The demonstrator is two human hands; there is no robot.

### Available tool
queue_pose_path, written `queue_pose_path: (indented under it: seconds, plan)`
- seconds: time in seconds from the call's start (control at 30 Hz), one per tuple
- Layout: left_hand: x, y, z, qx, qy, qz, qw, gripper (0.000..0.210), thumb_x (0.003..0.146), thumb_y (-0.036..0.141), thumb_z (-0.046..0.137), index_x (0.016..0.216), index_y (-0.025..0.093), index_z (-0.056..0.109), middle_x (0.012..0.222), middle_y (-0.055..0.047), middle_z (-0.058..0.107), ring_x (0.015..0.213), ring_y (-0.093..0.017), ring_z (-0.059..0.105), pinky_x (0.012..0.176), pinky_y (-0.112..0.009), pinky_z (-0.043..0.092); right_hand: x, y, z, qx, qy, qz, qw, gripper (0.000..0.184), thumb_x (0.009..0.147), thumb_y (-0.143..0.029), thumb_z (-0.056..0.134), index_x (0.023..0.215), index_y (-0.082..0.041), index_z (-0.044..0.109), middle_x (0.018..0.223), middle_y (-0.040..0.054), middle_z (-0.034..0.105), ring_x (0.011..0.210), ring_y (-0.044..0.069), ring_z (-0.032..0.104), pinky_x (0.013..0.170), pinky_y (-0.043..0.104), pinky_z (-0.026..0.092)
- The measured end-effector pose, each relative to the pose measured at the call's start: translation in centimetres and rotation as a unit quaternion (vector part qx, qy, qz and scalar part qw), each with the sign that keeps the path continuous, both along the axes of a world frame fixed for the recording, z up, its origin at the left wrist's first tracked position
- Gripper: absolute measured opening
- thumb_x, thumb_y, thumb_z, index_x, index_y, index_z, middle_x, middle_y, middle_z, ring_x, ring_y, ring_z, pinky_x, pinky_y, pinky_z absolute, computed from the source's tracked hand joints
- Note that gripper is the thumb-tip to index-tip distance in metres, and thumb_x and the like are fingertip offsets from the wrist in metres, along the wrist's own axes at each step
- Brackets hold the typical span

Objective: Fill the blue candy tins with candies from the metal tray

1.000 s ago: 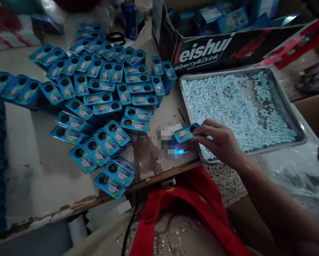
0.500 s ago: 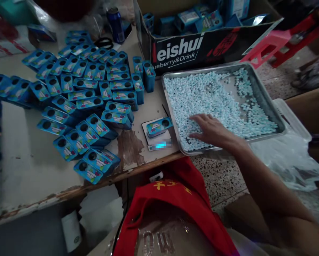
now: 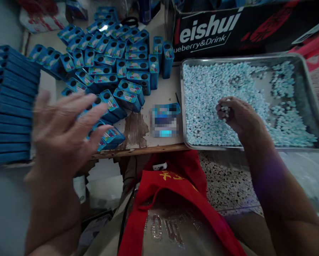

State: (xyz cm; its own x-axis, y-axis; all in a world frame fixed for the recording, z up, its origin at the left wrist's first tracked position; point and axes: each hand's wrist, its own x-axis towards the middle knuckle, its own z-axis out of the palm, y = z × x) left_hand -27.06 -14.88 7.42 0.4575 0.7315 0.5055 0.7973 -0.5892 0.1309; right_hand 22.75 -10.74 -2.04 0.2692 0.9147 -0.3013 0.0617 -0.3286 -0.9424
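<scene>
My right hand [image 3: 242, 115] is closed around a small handful of pale blue and white candies [image 3: 224, 108], just over the candies spread in a metal tray [image 3: 306, 65]. My left hand [image 3: 64, 129], slightly blurred, has its fingers spread above several small blue candy boxes [image 3: 127, 95] and holds nothing. These boxes stand close together, each with a round dark opening on top. Between the hands, one blue box [image 3: 166, 107] lies on a small scale [image 3: 164, 134], whose display is lit and partly pixelated.
More blue boxes are stacked in a row [image 3: 10, 106] at the far left. A black carton [image 3: 215, 35] stands behind the tray, with a red plastic stool [image 3: 314, 53] to its right. The wooden table edge [image 3: 138, 151] runs along the front, above a red apron [image 3: 180, 177].
My left hand has come into view over the boxes. My right hand, formerly spread flat on the candies, has closed on some of them. The view has turned left and downward.
</scene>
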Motion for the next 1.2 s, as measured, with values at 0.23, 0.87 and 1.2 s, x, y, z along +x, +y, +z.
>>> queue_pose_path:
  seconds: [0.23,0.87,1.2]
  plan:
    - [5.7,-1.0,-3.8,-0.057,0.055,-0.004,0.997,0.042,0.115,0.028,0.072,0.158,0.031,0.071,0.156,-0.008,0.077,0.152,-0.034,0.070,0.144,-0.064,0.038,-1.3,-1.4,0.3,0.015,-0.273,0.146,0.951,0.015,0.087,-0.033,0.073,0.095,-0.022,0.079,0.078,0.0049,0.071,0.067,0.019,0.054,0.069,0.036,0.039]
    - [5.5,-1.9,-7.5,-0.097,0.025,-0.070,0.992,0.043,0.113,0.012,0.065,0.155,0.022,0.073,0.152,-0.017,0.077,0.145,-0.035,0.074,0.133,-0.060,0.055,-9.9,2.4,6.7,0.057,-0.144,0.333,0.930,0.026,0.097,-0.054,0.085,0.096,-0.028,0.078,0.073,-0.0005,0.059,0.068,0.018,0.052,0.065,0.035,0.041]
    - [4.8,-1.7,-6.9,-0.118,0.037,-0.063,0.990,0.049,0.111,0.010,0.068,0.158,0.024,0.070,0.170,-0.019,0.064,0.150,-0.038,0.071,0.131,-0.062,0.057,-13.0,2.5,9.1,0.159,-0.497,0.459,0.719,0.033,0.094,-0.006,0.060,0.102,-0.023,0.088,0.108,0.0109,0.075,0.082,0.022,0.064,0.074,0.037,0.047]
